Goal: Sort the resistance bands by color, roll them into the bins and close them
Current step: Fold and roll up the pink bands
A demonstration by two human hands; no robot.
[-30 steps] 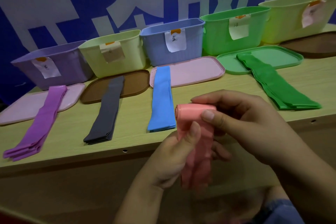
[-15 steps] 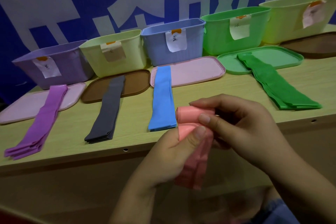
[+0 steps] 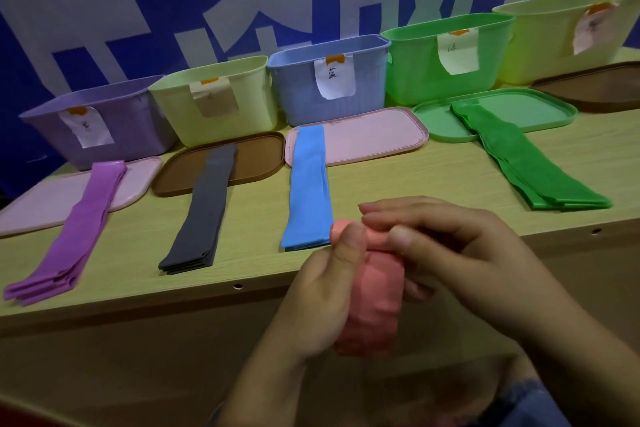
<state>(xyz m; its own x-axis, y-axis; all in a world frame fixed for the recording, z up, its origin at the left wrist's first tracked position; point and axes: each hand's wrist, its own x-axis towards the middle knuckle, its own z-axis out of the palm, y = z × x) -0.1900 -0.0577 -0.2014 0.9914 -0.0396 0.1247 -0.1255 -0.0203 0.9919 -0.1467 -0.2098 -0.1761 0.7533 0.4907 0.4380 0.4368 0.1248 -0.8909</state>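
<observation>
1. Table (image 3: pixel 450 184) ran beyond the grip, five open bins (image 3: pixel 329 87) along its far edge, lids lying in front.
2. Purple (image 3: pixel 79 229), grey (image 3: pixel 201 211), blue (image 3: pixel 308 191) and green bands (image 3: pixel 519 163) lay flat, well beyond the grip, unrolled.
3. Left hand (image 3: pixel 322 291) and right hand (image 3: pixel 460 253) both pinched the pink band (image 3: pixel 377 298), held off the table edge, its top part-rolled.
4. Step looked like rolling; next probably needs winding up the hanging tail, then binning.

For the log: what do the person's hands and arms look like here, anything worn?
Both the left hand and right hand are bare: no gloves, rings or watch visible. The forearms are uncovered as far as the frame shows. Blue denim-like fabric shows at the bottom edge.
</observation>
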